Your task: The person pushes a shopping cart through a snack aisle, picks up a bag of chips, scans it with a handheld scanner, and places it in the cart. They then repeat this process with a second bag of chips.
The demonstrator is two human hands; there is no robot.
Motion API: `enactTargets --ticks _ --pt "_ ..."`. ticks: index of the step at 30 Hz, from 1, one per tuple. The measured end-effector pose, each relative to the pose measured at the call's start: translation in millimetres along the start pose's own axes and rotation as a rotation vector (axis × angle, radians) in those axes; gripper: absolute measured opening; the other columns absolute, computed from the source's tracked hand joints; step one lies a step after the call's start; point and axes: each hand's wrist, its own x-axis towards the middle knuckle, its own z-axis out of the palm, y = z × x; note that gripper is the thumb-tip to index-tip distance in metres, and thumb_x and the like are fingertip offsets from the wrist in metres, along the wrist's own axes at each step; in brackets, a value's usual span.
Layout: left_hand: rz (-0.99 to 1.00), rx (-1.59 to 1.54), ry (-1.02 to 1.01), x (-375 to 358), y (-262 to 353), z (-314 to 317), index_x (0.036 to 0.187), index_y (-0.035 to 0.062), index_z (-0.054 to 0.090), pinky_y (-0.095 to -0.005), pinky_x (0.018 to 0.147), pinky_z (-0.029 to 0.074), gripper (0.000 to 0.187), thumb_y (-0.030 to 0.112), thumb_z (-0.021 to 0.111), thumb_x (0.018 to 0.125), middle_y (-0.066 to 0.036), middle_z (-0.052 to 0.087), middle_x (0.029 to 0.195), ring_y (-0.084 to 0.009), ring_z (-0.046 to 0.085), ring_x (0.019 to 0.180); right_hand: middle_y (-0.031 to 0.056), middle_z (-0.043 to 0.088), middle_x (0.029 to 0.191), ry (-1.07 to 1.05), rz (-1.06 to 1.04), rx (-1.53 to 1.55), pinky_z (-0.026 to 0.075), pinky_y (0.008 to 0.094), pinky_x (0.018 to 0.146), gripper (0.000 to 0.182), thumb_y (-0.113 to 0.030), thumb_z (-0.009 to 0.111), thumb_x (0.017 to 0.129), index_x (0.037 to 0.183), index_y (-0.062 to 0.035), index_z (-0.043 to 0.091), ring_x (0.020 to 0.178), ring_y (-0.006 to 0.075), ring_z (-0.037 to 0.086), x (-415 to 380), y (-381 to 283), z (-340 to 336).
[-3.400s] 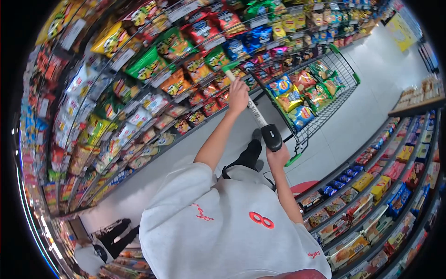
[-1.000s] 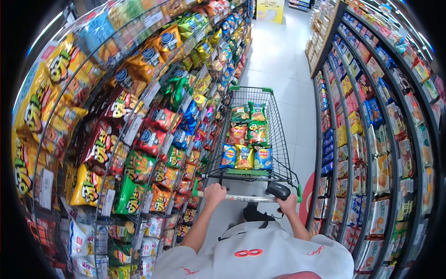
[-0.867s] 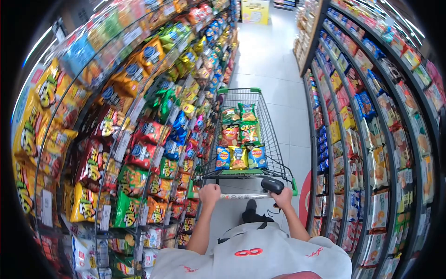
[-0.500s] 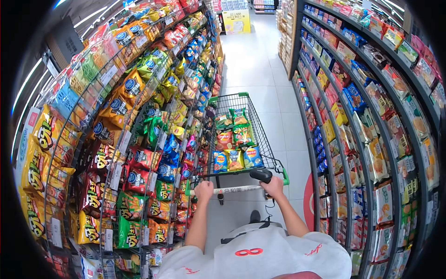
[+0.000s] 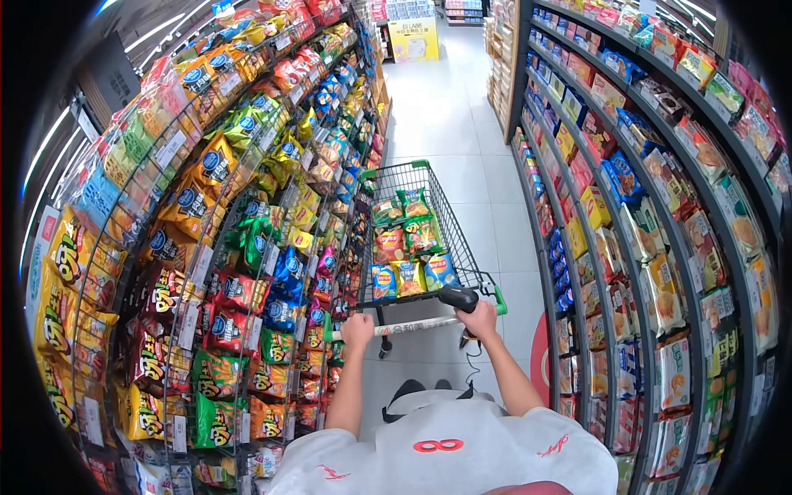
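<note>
A wire shopping cart (image 5: 445, 210) with green corners stands in the aisle ahead of me, loaded with several bags of chips (image 5: 404, 252). My left hand (image 5: 358, 329) is closed around the left end of the cart's white push bar (image 5: 412, 327). My right hand (image 5: 478, 320) grips the bar's right end and also holds a black handheld scanner (image 5: 459, 298) above the bar. A thin cable hangs from the scanner toward my body.
Wire racks of snack bags (image 5: 223, 247) line the left side, close to the cart. Shelves of boxed and bagged goods (image 5: 643, 223) run along the right. The pale tiled floor (image 5: 450, 115) stretches ahead to a yellow display stand (image 5: 415, 37).
The view swung from looking down at the cart sideways to looking straight along the aisle. Both hands stayed on the bar, and cart and hands have moved a little forward and left.
</note>
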Motion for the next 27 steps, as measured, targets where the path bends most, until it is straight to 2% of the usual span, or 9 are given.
enactTargets --ticks 12,14,16,20,27 --pt "0.005 -0.006 0.048 1.4 30.3 9.8 0.080 0.0074 0.077 -0.0525 0.075 0.053 0.035 0.033 0.054 0.088 -0.023 0.070 0.078 -0.0427 0.068 0.076 0.0219 0.067 0.068 0.029 -0.035 0.005 0.053 0.0485 0.069 0.034 -0.035 0.077 0.066 0.074 -0.0025 0.074 0.068 0.0410 0.066 27.1 21.8 -11.5" --pt "0.012 -0.011 0.095 7.0 31.6 11.3 0.076 0.0079 0.076 -0.0521 0.073 0.053 0.035 0.033 0.054 0.088 -0.022 0.069 0.075 -0.0422 0.068 0.073 0.0220 0.066 0.065 0.033 -0.028 -0.015 0.054 0.0472 0.068 0.037 -0.036 0.079 0.065 0.073 0.0001 0.073 0.065 0.0406 0.067 32.0 21.3 -12.3" --pt "0.014 -0.017 0.119 11.1 37.6 10.2 0.074 0.0081 0.076 -0.0519 0.071 0.053 0.036 0.033 0.054 0.088 -0.022 0.069 0.073 -0.0417 0.068 0.071 0.0225 0.067 0.068 0.046 -0.030 -0.011 0.054 0.0472 0.068 0.036 -0.035 0.079 0.064 0.075 -0.0018 0.074 0.067 0.0402 0.067 38.5 23.7 -7.9" --pt "0.051 -0.006 0.188 34.5 38.7 16.2 0.070 0.0088 0.074 -0.0513 0.067 0.053 0.035 0.033 0.055 0.087 -0.021 0.068 0.070 -0.0410 0.067 0.066 0.0218 0.068 0.072 0.048 -0.029 -0.013 0.055 0.0472 0.069 0.034 -0.034 0.079 0.064 0.080 -0.0043 0.075 0.070 0.0403 0.068 57.1 29.7 4.0" --pt "0.073 -0.027 0.183 82.6 48.1 25.1 0.069 0.0059 0.073 -0.0523 0.067 0.053 0.038 0.031 0.054 0.089 -0.022 0.068 0.070 -0.0417 0.067 0.066 0.0216 0.068 0.073 0.048 -0.012 -0.008 0.053 0.0493 0.070 0.034 -0.036 0.076 0.068 0.079 -0.0042 0.075 0.072 0.0411 0.066 103.3 25.9 17.5"
